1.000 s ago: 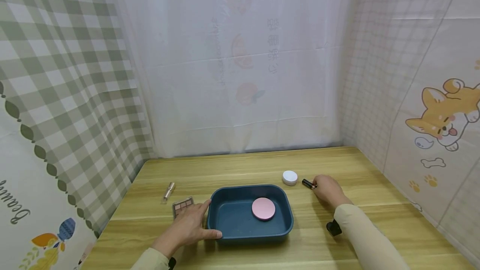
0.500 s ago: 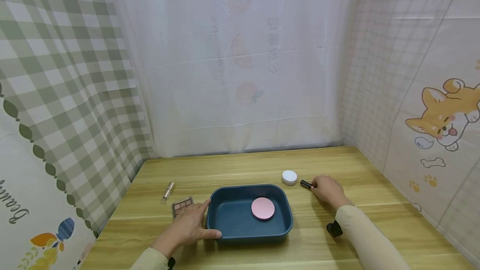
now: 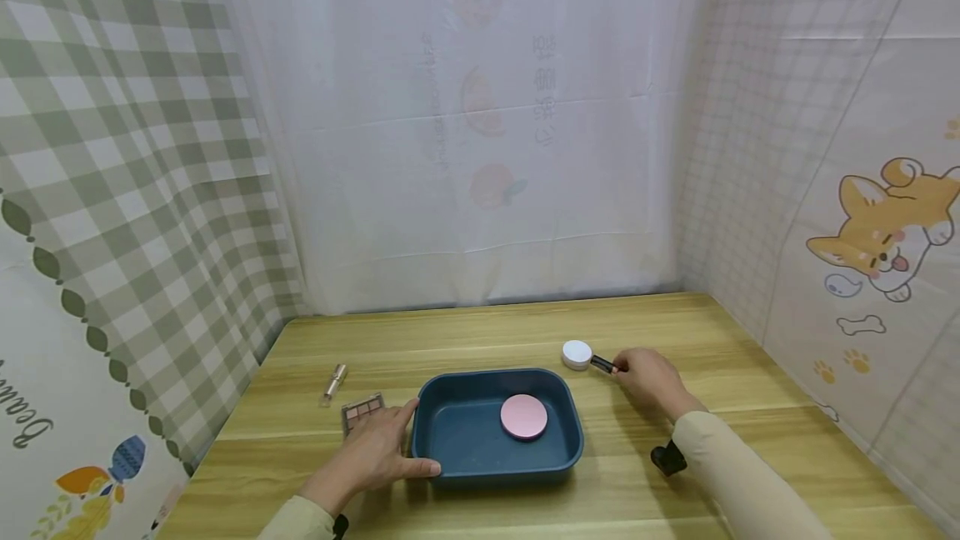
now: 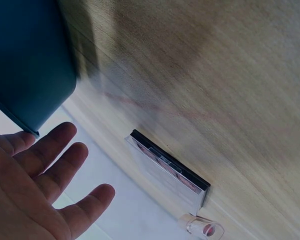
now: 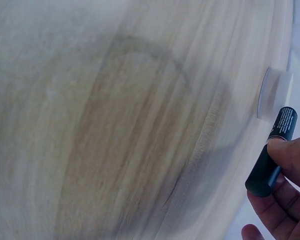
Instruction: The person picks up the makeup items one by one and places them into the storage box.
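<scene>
Looks like smooth, satiny plastic on the blue tray (image 3: pixel 461 447), glossy plastic on the dark tube (image 5: pixel 261 170), clear plastic over the palette (image 4: pixel 162 172). Shows smooth wood grain on the counter (image 3: pixel 442 333), creased matt cloth in the checked curtain (image 3: pixel 165 132).

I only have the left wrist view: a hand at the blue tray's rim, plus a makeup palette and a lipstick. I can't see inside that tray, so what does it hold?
Observer: A flat, round pink disc lies inside the blue tray, toward its right end.
Operator: And what is the other hand doing?
Observer: The right hand holds a dark cylindrical tube between thumb and fingers.
Operator: Anything near the tube's far end?
Observer: Yes, a round white jar; I can't tell whether they touch.
</scene>
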### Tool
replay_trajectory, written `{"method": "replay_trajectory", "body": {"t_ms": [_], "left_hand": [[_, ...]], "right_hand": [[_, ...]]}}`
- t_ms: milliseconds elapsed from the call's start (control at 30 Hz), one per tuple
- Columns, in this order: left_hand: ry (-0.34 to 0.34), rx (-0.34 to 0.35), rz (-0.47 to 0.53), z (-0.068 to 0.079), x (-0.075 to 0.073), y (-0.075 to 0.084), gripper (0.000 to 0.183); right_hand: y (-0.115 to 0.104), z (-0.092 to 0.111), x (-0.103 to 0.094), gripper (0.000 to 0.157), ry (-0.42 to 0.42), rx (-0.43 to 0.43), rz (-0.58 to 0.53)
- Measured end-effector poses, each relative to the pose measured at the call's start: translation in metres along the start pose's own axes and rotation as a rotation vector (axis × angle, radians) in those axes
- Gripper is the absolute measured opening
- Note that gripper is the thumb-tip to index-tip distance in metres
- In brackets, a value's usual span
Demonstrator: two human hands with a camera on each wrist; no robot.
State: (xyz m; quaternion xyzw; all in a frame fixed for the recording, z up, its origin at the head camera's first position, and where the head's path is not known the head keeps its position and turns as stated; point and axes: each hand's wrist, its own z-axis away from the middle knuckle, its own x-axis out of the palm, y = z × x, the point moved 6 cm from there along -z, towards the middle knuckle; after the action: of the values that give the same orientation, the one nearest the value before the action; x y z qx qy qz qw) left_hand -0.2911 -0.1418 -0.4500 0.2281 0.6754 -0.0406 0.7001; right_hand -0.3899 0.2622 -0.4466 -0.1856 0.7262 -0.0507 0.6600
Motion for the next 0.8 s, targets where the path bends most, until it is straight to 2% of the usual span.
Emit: {"method": "replay_trajectory", "body": {"t_ms": [333,533,800], "left_hand": [[-0.001,-0.001,0.007,0.0,0.0,-0.001,0.106],[0.001,-0.001,0.001,-0.001,0.0,-0.001,0.106],[-0.002,0.002,-0.003,-0.001,0.001,-0.001,0.106]], "right_hand": [[-0.004,-0.002,-0.002,0.006,0.007,0.001,-0.031],[-0.01,-0.003,-0.009,0.011,0.043,-0.046,-0.011],[-0.031,-0.003,-0.018,0.01,0.068,-0.139,-0.045]]}}
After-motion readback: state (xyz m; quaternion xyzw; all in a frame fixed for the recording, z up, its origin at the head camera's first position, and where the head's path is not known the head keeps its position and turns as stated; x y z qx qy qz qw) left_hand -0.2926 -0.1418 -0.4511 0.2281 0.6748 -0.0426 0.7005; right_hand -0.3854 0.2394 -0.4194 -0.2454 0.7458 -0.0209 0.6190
